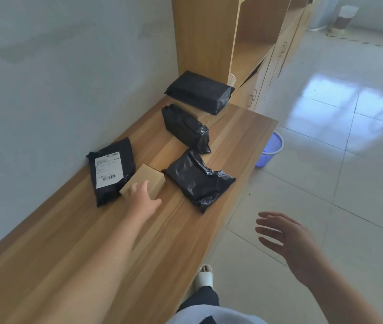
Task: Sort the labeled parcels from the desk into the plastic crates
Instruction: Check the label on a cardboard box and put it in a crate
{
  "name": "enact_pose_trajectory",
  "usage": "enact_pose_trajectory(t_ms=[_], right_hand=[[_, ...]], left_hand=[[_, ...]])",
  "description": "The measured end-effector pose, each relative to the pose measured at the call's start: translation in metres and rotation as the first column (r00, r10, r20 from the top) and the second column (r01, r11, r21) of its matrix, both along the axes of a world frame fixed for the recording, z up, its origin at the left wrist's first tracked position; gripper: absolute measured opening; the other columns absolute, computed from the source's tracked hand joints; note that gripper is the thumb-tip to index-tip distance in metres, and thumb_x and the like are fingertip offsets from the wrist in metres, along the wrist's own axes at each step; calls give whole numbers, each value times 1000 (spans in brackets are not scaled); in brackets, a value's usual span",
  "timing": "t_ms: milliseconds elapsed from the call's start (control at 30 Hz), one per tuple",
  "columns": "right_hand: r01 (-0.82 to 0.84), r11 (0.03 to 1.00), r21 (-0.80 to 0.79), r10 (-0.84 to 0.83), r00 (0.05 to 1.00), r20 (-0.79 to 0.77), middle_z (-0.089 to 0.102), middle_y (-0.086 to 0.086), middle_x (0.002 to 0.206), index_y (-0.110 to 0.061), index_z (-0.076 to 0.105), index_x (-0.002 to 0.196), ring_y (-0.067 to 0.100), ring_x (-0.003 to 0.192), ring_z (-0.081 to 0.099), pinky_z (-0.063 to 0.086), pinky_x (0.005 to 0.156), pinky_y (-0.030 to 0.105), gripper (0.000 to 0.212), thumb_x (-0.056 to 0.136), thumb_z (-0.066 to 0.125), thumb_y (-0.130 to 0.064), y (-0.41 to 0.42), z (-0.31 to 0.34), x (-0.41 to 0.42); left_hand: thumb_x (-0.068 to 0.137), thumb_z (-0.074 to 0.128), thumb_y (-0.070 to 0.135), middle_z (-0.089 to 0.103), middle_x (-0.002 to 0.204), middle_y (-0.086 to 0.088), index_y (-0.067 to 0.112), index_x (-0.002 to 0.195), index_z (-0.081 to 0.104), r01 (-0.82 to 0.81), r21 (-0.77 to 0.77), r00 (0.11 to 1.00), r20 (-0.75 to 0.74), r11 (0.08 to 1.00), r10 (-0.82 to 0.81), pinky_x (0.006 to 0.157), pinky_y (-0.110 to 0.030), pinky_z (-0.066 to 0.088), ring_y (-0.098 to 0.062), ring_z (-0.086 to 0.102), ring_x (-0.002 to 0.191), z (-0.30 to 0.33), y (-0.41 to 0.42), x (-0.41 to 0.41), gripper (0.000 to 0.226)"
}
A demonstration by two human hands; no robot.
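Five parcels sit mid-frame on desk. Left hand lands on cardboard box, grip unclear; right hand empty, fingers spread, lower right.

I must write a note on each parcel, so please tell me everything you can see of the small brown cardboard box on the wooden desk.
The small brown cardboard box is plain, flat and rectangular, with no label showing. It lies flat on the wooden desk, turned at an angle to its edge, between two black plastic mailers. Its left side meets or overlaps the labeled black mailer. The left hand rests on its near end, fingers spread.
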State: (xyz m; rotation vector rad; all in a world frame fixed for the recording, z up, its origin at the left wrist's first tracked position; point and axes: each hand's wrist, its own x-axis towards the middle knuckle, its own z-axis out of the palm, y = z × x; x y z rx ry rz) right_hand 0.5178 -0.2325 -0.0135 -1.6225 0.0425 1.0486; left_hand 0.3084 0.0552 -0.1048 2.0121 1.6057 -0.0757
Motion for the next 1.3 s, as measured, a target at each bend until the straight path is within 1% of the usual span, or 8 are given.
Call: enact_pose_trajectory(t_ms=[167, 433, 567, 733, 833, 933, 1100, 1300], right_hand=[[9, 999, -42, -8, 999, 32, 76, 18, 105, -5, 77, 104, 32, 97, 72, 54, 98, 50, 20, 99, 58, -6, 29, 3, 43], [-154, 985, -81, 154, 988, -2, 75, 17, 101, -2, 75, 106, 32, 96, 70, 55, 91, 46, 19, 100, 56, -4, 90, 0, 76], [-336, 938, -82, 333, 942, -48, 73, 16, 98, -4, 75, 103, 26, 87, 70, 56, 82, 39, 16, 96, 61, -2, 141, -11, 85], [-609, 792, 40, 605, 775, -180, 77, 13, 112, -10, 72, 120, 27, 100, 75, 61, 85, 41, 22, 100, 63, -15, 187, -8, 86], [-728, 660, 185, 740, 587, -329, 70, 14, 128, -17, 62, 135, 34, 116, 69, 58, 95, 51, 42, 97, 65, -32, 200, 4, 91], [-760, 486, 432, 855, 311, -414, 72, 15, 125, -19, 66, 136, 39, 118, 67, 44, 111, 63, 64, 80, 81, -46, 199, 10, 94], [-613, 407, 677, 881, 67, -468, 68, 16, 121, -16, 60, 143, 37, 107, 68, 39, 113, 63, 71, 79, 84, -34, 183, 2, 106], [-651, 362, 667, 903, 69, -423, 64, 18, 137, -22, 60, 144, 46, 124, 61, 50, 103, 56, 75, 75, 89, -30, 180, -6, 144]], left_hand=[[89, 71, 51, 12, 169, -13, 28, 164, 12, 68, 40, 958, -282, 997, -54, 126, -50, 15, -35, 14, 155, -27, 52, 15, 98], [84, 81, 32, 28, 163, -8, 33, 162, 18, 15, 41, 991, -133, 999, -9, 119, -52, 29, -32, 29, 148, -33, 61, 14, 101], [75, 91, 21, 37, 158, 0, 37, 158, 25, -127, -15, 972, 195, 992, 127, 114, -51, 39, -27, 36, 143, -4, 40, 10, 108], [64, 95, 17, 52, 145, 4, 56, 151, 28, -265, -348, 467, 770, 899, 436, 95, -32, 53, -15, 59, 127, 73, -32, 23, 116], [61, 90, 8, 66, 129, -5, 50, 151, 36, -193, -460, 88, 872, 867, 482, 87, -37, 58, -23, 66, 115, 99, -68, 44, 112], [63, 95, 9, 64, 125, -12, 27, 153, 39, -122, -473, -93, 881, 872, 465, 93, -40, 54, -28, 61, 114, 103, -97, 70, 107], [69, 93, 10, 60, 130, -17, 20, 150, 42, -152, -491, -150, 869, 858, 471, 98, -43, 52, -32, 59, 119, 100, -135, 104, 96], [73, 93, 21, 50, 148, -16, 22, 156, 35, -284, -430, -44, 899, 857, 436, 113, -44, 40, -31, 48, 135, 100, -169, 129, 101]])
